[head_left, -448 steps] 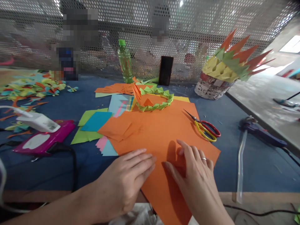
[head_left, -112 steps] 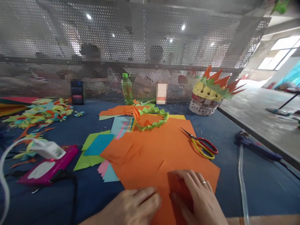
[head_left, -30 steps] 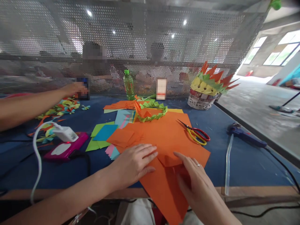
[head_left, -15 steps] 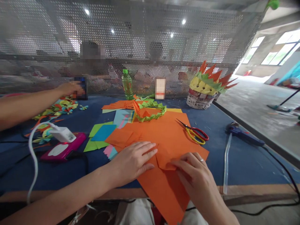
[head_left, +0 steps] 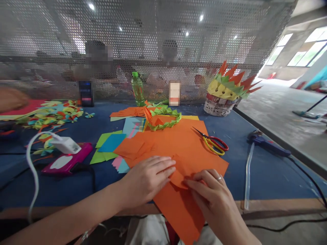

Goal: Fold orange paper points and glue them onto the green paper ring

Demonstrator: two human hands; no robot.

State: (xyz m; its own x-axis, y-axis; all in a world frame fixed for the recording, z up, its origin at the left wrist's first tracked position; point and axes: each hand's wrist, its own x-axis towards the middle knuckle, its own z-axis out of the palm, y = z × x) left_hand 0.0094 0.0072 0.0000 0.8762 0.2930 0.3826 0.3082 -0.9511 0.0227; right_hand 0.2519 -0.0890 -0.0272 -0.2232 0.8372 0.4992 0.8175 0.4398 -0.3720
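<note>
one flat left hand (head_left: pixel 146 178) touches smooth orange paper (head_left: pixel 181 173); right hand (head_left: pixel 214 194) pinches its curved edge.

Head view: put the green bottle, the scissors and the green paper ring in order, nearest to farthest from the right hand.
From the right hand:
1. Scissors: straight beyond it.
2. Green paper ring: farther back, to its left.
3. Green bottle: standing behind the ring, farther left still.

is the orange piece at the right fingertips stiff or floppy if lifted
The orange piece is probably floppy, since its near edge bows by the right hand. It looks thin, so likely light. It may slide on the flat orange sheet beneath.
</note>
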